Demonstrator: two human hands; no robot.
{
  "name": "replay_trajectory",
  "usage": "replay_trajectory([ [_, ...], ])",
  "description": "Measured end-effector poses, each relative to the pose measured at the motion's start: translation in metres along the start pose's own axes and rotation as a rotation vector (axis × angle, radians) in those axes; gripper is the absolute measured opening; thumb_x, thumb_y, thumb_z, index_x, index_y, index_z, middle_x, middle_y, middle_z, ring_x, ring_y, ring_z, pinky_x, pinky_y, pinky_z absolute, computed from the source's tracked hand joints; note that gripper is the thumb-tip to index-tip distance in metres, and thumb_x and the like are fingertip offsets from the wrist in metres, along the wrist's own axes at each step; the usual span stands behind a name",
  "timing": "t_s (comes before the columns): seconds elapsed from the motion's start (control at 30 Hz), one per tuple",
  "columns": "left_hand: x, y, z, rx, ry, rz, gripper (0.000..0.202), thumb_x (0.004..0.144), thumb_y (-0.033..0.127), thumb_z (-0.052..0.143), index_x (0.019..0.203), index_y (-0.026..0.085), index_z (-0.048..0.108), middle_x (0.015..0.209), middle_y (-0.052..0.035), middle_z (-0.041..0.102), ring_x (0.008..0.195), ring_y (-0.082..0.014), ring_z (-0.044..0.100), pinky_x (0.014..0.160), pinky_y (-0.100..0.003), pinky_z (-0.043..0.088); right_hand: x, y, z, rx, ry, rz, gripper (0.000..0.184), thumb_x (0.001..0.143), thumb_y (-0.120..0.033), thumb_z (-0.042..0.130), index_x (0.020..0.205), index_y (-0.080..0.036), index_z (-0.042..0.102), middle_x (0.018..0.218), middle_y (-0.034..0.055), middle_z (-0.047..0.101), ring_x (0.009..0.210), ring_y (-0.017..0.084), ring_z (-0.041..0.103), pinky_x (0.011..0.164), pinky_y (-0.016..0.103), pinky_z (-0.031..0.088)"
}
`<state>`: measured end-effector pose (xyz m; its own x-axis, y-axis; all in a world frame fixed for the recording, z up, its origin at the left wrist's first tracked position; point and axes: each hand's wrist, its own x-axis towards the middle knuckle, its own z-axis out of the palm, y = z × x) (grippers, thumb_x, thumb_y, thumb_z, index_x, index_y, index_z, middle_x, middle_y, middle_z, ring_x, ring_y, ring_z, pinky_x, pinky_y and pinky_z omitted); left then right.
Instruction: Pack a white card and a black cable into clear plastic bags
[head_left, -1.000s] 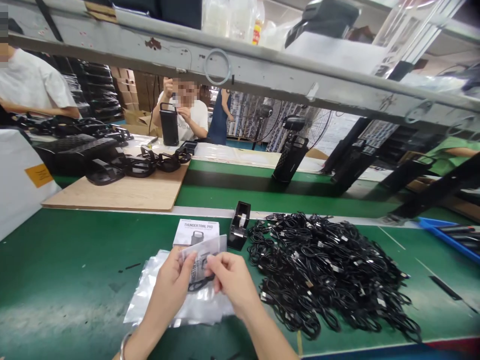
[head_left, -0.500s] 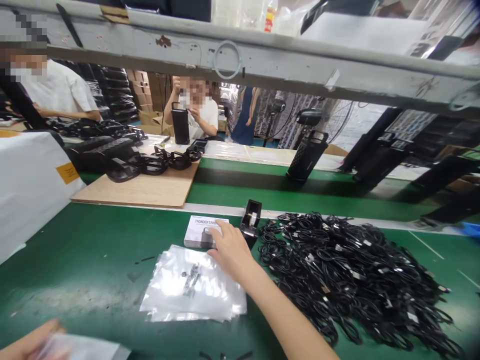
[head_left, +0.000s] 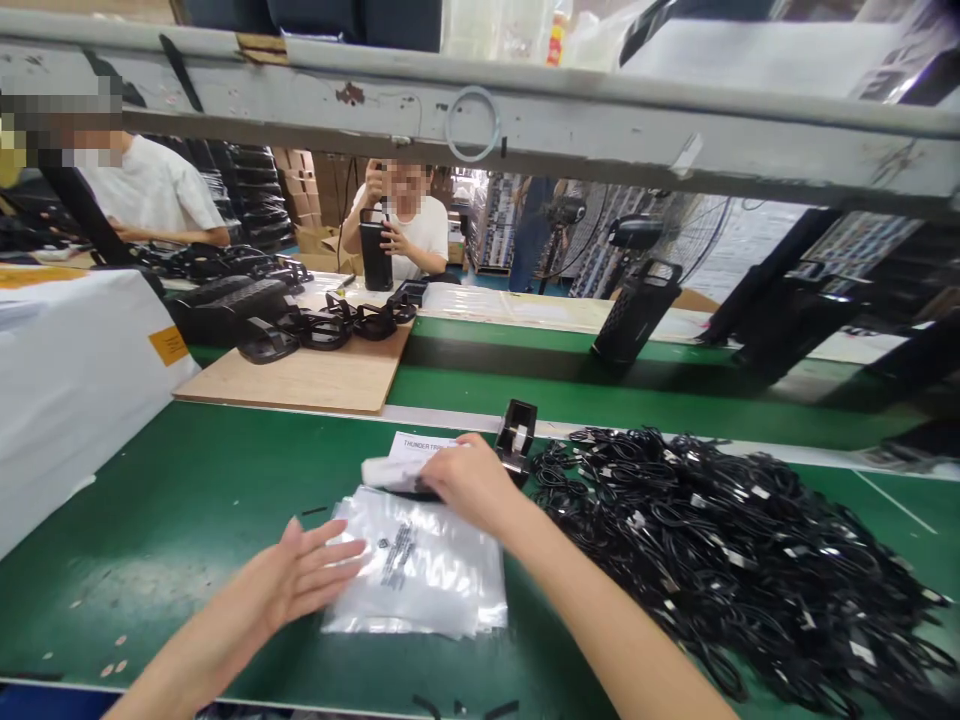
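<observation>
My right hand (head_left: 474, 482) is closed on a printed white booklet (head_left: 391, 473), pinching its right end and tilting it up. Under it lies a stack of the same booklets (head_left: 421, 443), with "THUNDER TRA..." legible on top. Open and with its fingers spread, my left hand (head_left: 306, 568) is at the left edge of a pile of clear plastic bags (head_left: 442, 585) bearing black print. A black tape dispenser (head_left: 517, 432) stands just beyond my right hand. To the right spreads a big heap of coiled black cables (head_left: 697, 530).
A wooden board (head_left: 330, 380) holds black plastic parts. At far left stands a white-covered box (head_left: 82, 370). Black cylindrical devices (head_left: 634, 315) stand on the green conveyor belt (head_left: 480, 385). A shelf beam (head_left: 300, 110) crosses overhead. Two people work across the table.
My right hand has closed and lifted a booklet off the stack. My left hand has come up from the lower left, and the whitish bag that was by it is out of view.
</observation>
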<state>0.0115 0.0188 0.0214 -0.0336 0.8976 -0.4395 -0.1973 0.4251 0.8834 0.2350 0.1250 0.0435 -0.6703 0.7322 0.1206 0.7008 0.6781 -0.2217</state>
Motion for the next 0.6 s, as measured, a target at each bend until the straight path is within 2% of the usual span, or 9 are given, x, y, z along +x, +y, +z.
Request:
replay_trajectory([
  [0.03, 0.007, 0.003, 0.015, -0.074, -0.096, -0.084, 0.047, 0.073, 0.052, 0.055, 0.101, 0.015, 0.064, 0.101, -0.0134, 0.068, 0.093, -0.0278, 0.063, 0.083, -0.039, 0.05, -0.011, -0.006, 0.004, 0.035, 0.03, -0.044, 0.019, 0.082, -0.016, 0.051, 0.081, -0.024, 0.068, 0.094, 0.0024, 0.069, 0.09, 0.018, 0.059, 0.094, 0.036, 0.029],
  [0.1, 0.02, 0.008, 0.043, -0.116, -0.172, -0.067, 0.038, 0.073, 0.041, 0.062, 0.101, 0.016, 0.063, 0.101, -0.0105, 0.068, 0.094, -0.0246, 0.062, 0.084, -0.035, 0.048, -0.037, -0.016, 0.013, 0.196, 0.183, -0.059, 0.015, 0.08, -0.025, 0.056, 0.092, -0.024, 0.066, 0.112, 0.0042, 0.061, 0.104, 0.021, 0.052, 0.098, 0.038, 0.027],
  [0.17, 0.028, 0.01, 0.063, -0.066, -0.247, -0.014, 0.035, 0.073, 0.038, 0.062, 0.101, 0.017, 0.063, 0.094, -0.008, 0.07, 0.089, -0.0227, 0.063, 0.08, -0.033, 0.049, -0.062, -0.017, 0.02, 0.441, 0.37, 0.209, 0.036, 0.077, -0.033, 0.059, 0.111, -0.022, 0.056, 0.123, 0.0093, 0.052, 0.107, 0.023, 0.049, 0.09, 0.038, 0.037],
  [0.2, 0.03, 0.01, 0.07, -0.016, -0.294, -0.001, 0.034, 0.074, 0.038, 0.061, 0.1, 0.017, 0.063, 0.089, -0.007, 0.071, 0.085, -0.0221, 0.064, 0.077, -0.033, 0.049, -0.073, -0.015, 0.022, 0.594, 0.405, 0.371, 0.043, 0.076, -0.035, 0.059, 0.116, -0.021, 0.052, 0.119, 0.011, 0.053, 0.101, 0.023, 0.053, 0.082, 0.036, 0.043],
  [0.27, 0.031, 0.009, 0.078, 0.099, -0.367, 0.024, 0.032, 0.077, 0.042, 0.056, 0.098, 0.018, 0.063, 0.079, -0.0048, 0.07, 0.077, -0.0209, 0.063, 0.072, -0.032, 0.049, -0.092, -0.006, 0.023, 0.918, 0.338, 0.604, 0.037, 0.076, -0.035, 0.057, 0.109, -0.017, 0.055, 0.096, 0.0092, 0.061, 0.074, 0.018, 0.058, 0.06, 0.029, 0.047],
  [0.33, 0.033, 0.003, 0.083, 0.231, -0.323, 0.088, 0.033, 0.078, 0.046, 0.052, 0.095, 0.02, 0.061, 0.07, -0.0015, 0.066, 0.069, -0.0184, 0.061, 0.065, -0.03, 0.048, -0.109, 0.005, 0.022, 1.142, 0.255, 0.691, 0.026, 0.077, -0.036, 0.056, 0.089, -0.014, 0.059, 0.071, 0.0035, 0.061, 0.054, 0.013, 0.053, 0.046, 0.023, 0.041],
  [0.37, 0.034, -0.001, 0.084, 0.309, -0.26, 0.136, 0.032, 0.079, 0.048, 0.05, 0.093, 0.021, 0.06, 0.065, 0.0005, 0.063, 0.064, -0.0169, 0.059, 0.061, -0.028, 0.046, -0.118, 0.009, 0.022, 1.189, 0.272, 0.73, 0.025, 0.076, -0.038, 0.056, 0.082, -0.014, 0.058, 0.065, 0.002, 0.059, 0.05, 0.011, 0.051, 0.043, 0.021, 0.038],
  [0.47, 0.037, -0.018, 0.091, 0.599, -0.101, 0.286, 0.029, 0.076, 0.049, 0.05, 0.079, 0.021, 0.057, 0.059, 0.003, 0.054, 0.056, -0.0151, 0.052, 0.053, -0.025, 0.039, -0.142, 0.016, 0.022, 1.192, 0.429, 0.868, 0.029, 0.074, -0.044, 0.058, 0.079, -0.015, 0.056, 0.064, 0.0013, 0.058, 0.048, 0.009, 0.049, 0.04, 0.019, 0.035],
  [0.6, 0.036, -0.035, 0.106, 0.991, -0.066, 0.356, 0.018, 0.068, 0.039, 0.062, 0.068, 0.021, 0.059, 0.073, -0.0006, 0.057, 0.07, -0.0194, 0.054, 0.062, -0.029, 0.037, -0.167, 0.013, 0.026, 1.193, 0.458, 0.975, 0.034, 0.07, -0.048, 0.062, 0.08, -0.015, 0.056, 0.061, -0.0002, 0.057, 0.047, 0.009, 0.048, 0.04, 0.019, 0.036],
])
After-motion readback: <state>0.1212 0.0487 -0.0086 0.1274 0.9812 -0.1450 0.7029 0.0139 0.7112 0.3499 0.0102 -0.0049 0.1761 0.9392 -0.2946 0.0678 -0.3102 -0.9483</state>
